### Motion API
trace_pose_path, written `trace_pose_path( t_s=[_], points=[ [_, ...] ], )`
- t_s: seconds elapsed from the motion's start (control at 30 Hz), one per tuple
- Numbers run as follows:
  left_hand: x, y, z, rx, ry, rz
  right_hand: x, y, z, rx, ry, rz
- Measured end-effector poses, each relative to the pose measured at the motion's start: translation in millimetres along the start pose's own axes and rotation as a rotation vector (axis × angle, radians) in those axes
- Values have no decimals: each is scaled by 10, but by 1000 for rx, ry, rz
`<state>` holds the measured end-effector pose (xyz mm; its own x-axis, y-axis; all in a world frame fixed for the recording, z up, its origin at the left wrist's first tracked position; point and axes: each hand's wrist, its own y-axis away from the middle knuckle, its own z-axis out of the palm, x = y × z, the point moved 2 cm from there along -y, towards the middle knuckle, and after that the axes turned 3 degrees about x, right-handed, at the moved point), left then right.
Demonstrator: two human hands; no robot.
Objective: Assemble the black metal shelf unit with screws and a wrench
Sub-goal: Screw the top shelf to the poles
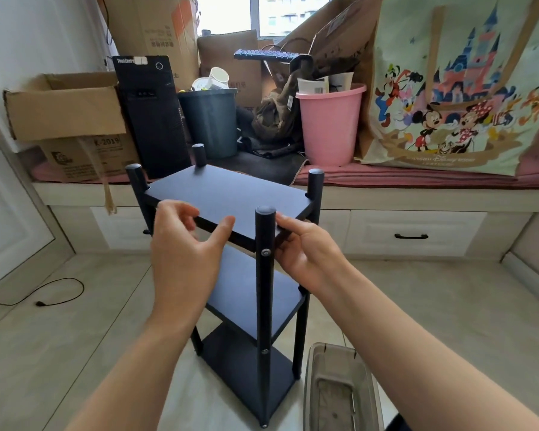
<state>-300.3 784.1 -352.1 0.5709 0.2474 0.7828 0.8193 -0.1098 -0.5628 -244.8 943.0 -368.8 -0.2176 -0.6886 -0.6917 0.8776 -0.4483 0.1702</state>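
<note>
1. Black shelf unit stands upright on the pale tiled floor, centre of view, three boards between four round posts.
2. Top shelf board sits near the post tops; middle board and bottom board below it, seen at an angle.
3. Near front post runs down the middle of the frame; silver screw head shows on it at top-board level, a second screw lower down.
4. Left hand at the front edge of the top board, fingers curled and loosely spread, thumb out toward the board edge; blurred, cannot tell if it actually grips.
5. Right hand just right of the near post, fingertips together and resting on the top board's front right corner, thumb hidden behind the post.
6. No wrench visible in either hand.
7. Clear plastic bin on the floor, lower right, just beside the shelf base.
8. Behind: pink bucket, dark bin, black PC tower, cardboard boxes, cartoon bag on the bench.
9. Black cable lies on the floor at left, well apart.
</note>
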Motion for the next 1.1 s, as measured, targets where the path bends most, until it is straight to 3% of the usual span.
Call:
trace_pose_path(
  t_s=[0.1, 0.2, 0.33, 0.6, 0.73, 1.1],
  points=[
    [89, 20, 63, -263, 60, 214, -7, 16, 7, -20, 1, 2],
    [68, 75, 202, -478, -28, 324, -25, 36, -6, -54, 50, 0],
    [19, 54, 259, -470, -77, 322, -46, 49, -31, -78, 64, 6],
    [-64, 57, 303, -451, -26, 93, -86, 6, -52, -113, 53, 29],
    [-122, 7, 290, -451, 69, 139, -81, -1, -71, -118, 62, 21],
    [-131, 36, 317, -417, 11, 178, -163, 111, -377, -60, 256, 53]
  ],
)
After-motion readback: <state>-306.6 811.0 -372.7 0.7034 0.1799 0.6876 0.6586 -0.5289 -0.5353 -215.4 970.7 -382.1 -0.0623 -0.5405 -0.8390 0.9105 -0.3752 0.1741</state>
